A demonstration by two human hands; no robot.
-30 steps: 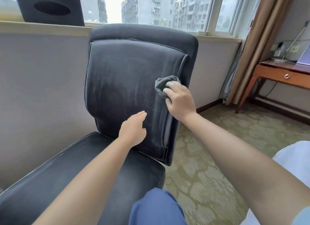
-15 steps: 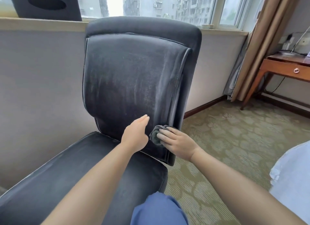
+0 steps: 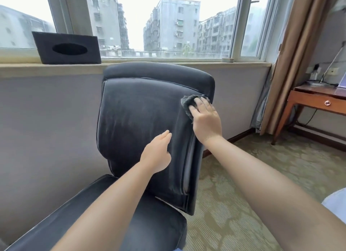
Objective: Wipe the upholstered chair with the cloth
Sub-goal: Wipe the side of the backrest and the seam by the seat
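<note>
Window (image 3: 168,22) behind chair (image 3: 146,123). Pressing cloth (image 3: 188,104) under flat right hand (image 3: 206,119) near chair's top right edge, wiping; bracing chair back with flat left hand (image 3: 156,155).

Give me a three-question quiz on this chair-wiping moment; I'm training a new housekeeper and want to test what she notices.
1. True or false: the cloth is pressed against the upper right part of the chair backrest.
2. Which hand works the cloth? A) left hand B) right hand C) both
3. Fill in: the black tissue box stands on the window ____.

Key:
1. True; it sits near the backrest's top right corner.
2. B; the right hand presses flat on the cloth, while the left hand rests with straight fingers on the backrest lower down.
3. Sill, behind the chair to the left.
</note>
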